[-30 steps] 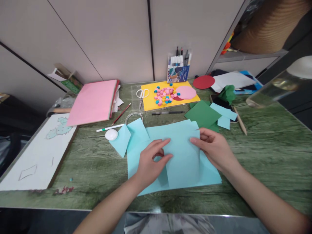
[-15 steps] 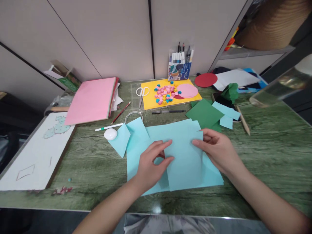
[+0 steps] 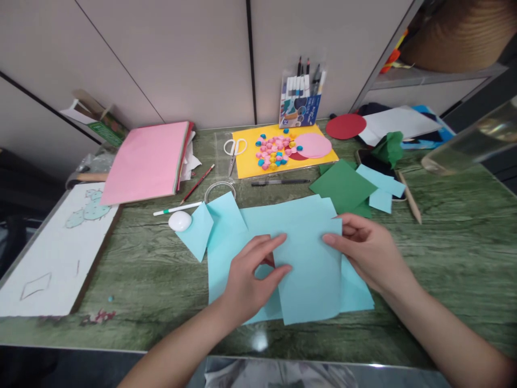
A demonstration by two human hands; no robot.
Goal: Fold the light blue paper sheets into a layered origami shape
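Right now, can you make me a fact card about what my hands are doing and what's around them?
Left hand: touching the left edge of a small blue sheet
Right hand: pinching that sheet near its upper right corner
Underneath: bigger blue paper
Beyond right hand: green paper
Farther back: scissors, coloured lumps on a yellow sheet
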